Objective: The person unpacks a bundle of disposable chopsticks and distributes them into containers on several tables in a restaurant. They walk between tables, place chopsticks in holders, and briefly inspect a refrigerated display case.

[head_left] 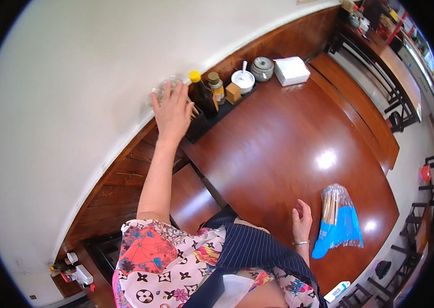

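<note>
My left hand (172, 115) reaches to the wall side of the table, fingers stretched upward. Crumpled clear plastic (159, 88) shows behind its fingertips; contact with it cannot be made out. Beside the palm is a dark holder (196, 126) with thin wooden sticks, partly hidden by the hand. A dark bottle with a yellow cap (202, 96) stands just right of it. My right hand (303, 218), with a bracelet at the wrist, is over the near part of the table, empty, fingers loosely apart. Right of it lies a blue-and-clear plastic bag of chopsticks (335, 215).
Along the wall stand a brown-capped jar (216, 87), a small wooden box (233, 92), a white bowl with a spoon (243, 81), a lidded grey pot (262, 69) and a stack of white napkins (292, 71). A wooden bench (353, 110) runs past the table's far edge.
</note>
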`<state>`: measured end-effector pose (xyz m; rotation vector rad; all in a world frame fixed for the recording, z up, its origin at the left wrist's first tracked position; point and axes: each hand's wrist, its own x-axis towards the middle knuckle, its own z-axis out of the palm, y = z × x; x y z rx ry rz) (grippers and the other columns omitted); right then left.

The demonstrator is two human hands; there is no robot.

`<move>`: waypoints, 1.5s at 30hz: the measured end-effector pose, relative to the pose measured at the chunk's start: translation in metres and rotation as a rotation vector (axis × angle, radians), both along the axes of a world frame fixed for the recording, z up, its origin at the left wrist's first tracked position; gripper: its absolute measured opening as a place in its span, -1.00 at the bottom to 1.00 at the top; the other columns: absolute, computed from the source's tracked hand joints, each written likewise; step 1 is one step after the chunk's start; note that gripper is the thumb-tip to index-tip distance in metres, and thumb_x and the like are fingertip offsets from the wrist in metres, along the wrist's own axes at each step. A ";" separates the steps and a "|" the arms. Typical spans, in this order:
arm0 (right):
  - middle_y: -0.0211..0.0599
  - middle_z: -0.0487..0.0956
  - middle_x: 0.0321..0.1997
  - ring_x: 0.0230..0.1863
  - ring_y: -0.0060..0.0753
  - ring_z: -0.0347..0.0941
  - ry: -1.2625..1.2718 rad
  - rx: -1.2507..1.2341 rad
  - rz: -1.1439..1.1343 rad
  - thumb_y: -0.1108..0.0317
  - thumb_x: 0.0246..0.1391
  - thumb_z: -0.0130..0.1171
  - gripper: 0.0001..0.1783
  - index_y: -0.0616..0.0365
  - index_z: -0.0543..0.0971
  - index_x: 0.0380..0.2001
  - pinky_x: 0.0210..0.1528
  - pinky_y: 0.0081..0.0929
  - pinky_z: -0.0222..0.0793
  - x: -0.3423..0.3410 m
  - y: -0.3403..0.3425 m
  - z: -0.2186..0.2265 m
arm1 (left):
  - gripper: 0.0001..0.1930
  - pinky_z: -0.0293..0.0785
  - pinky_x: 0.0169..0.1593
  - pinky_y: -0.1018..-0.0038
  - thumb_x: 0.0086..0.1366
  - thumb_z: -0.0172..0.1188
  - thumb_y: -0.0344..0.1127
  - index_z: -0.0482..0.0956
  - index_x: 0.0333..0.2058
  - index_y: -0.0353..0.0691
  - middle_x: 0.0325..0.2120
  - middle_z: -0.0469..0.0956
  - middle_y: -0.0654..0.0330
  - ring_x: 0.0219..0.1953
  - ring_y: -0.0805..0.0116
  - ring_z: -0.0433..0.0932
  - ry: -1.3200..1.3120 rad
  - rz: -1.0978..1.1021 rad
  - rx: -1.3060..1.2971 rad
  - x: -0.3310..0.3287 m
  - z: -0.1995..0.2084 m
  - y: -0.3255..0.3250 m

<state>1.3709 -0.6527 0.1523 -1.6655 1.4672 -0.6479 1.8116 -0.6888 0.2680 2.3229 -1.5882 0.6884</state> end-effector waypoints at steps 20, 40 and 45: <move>0.03 0.40 -0.10 -0.05 0.00 0.30 0.350 -0.272 -0.206 0.42 -0.04 0.03 -0.59 0.27 0.36 -0.06 -0.01 -0.26 0.24 -0.198 -0.007 -0.055 | -0.69 0.35 -0.04 0.42 0.16 0.07 -0.26 0.47 -0.14 -0.28 -0.21 0.50 0.02 -0.13 0.18 0.47 1.325 -0.845 0.696 -0.379 -0.143 0.048; -0.50 0.43 -0.36 -0.37 -0.62 0.35 -0.716 0.808 -0.170 0.18 0.09 0.03 -0.70 0.05 0.38 -0.14 -0.43 -0.67 0.32 -0.079 0.017 -0.045 | -0.81 0.39 -0.31 0.61 0.17 0.03 -0.37 0.50 -0.24 -0.21 -0.44 0.47 0.34 -0.40 0.60 0.41 2.126 -0.597 0.421 -0.378 -0.134 0.055; -0.45 0.41 -0.48 -0.49 -0.56 0.37 -0.771 0.819 -0.059 0.30 0.01 0.08 -0.81 0.09 0.40 -0.30 -0.55 -0.65 0.31 -0.058 0.014 -0.022 | -0.81 0.37 -0.30 0.58 0.17 0.00 -0.32 0.49 -0.28 -0.23 -0.47 0.47 0.28 -0.41 0.53 0.42 1.917 -0.422 -0.003 -0.348 -0.096 0.085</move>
